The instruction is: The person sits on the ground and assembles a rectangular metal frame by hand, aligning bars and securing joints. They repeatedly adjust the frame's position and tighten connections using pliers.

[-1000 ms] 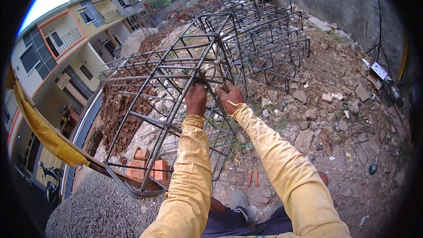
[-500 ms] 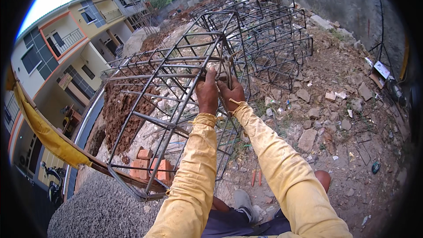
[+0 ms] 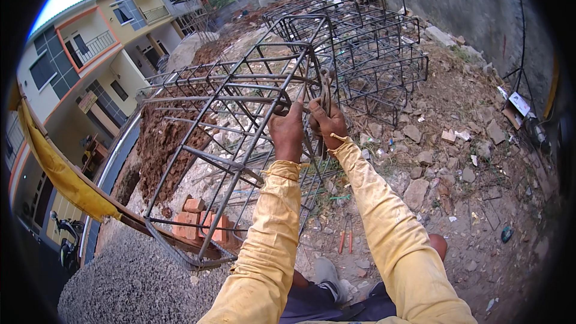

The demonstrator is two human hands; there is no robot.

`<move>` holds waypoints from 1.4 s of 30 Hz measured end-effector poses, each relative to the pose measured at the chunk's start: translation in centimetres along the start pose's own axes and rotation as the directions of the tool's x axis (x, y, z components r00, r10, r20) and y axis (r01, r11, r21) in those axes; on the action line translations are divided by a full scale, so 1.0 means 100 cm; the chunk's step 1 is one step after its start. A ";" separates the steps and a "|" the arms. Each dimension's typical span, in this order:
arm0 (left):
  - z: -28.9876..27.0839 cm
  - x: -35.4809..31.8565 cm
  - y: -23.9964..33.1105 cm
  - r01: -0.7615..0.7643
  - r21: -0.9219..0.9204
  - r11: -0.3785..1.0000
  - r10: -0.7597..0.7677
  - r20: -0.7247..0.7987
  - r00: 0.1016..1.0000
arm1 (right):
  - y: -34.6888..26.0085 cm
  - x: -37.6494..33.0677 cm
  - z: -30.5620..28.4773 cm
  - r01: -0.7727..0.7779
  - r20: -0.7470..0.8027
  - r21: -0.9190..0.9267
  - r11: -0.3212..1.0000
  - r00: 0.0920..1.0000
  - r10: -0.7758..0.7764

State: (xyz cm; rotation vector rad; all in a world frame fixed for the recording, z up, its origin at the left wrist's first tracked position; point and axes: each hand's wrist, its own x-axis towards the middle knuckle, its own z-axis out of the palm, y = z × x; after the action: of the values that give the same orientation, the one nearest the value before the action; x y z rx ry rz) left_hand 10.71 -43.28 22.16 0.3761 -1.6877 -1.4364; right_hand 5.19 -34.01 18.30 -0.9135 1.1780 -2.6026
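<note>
Right up at the near rebar cage (image 3: 238, 169), at its upper corner in front of the worker, the two hands are close together: the right hand (image 3: 329, 125) is closed around a slender metal piece (image 3: 326, 87) that pokes up from the fist. The left hand (image 3: 287, 133) curls in beside a corner bar, thumb up, fingertips hidden, so I can't tell how firmly it grips. Orange bricks (image 3: 187, 219) sit by the cage's lower end, grey gravel (image 3: 138, 282) heaped beside them.

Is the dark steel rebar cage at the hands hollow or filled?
Hollow: through the dark steel rebar cage, brown soil and orange rectangular bricks show.
</note>
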 end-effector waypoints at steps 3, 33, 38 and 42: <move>0.000 -0.014 0.004 0.111 -0.081 0.991 -0.105 0.074 0.992 | -0.008 -0.002 -0.005 -0.136 0.000 0.056 0.989 0.991 0.136; -0.007 -0.031 0.029 0.281 -0.207 0.937 -0.191 0.370 0.909 | -0.017 0.036 -0.017 -0.281 0.029 -0.473 0.835 0.942 0.334; -0.010 -0.031 0.032 0.270 -0.177 0.947 -0.177 0.413 0.893 | -0.001 0.044 -0.007 -0.256 0.047 -0.370 0.893 0.955 0.293; -0.032 -0.045 0.028 0.220 -0.041 0.975 -0.191 0.357 0.914 | -0.014 0.043 0.003 -0.270 0.111 -0.400 0.876 0.935 0.338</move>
State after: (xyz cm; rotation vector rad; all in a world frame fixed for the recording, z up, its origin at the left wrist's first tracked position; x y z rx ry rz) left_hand 16.56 -41.41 22.75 0.2683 -1.9087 -1.8072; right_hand 2.05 -34.79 21.49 -0.9089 1.6556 -2.0361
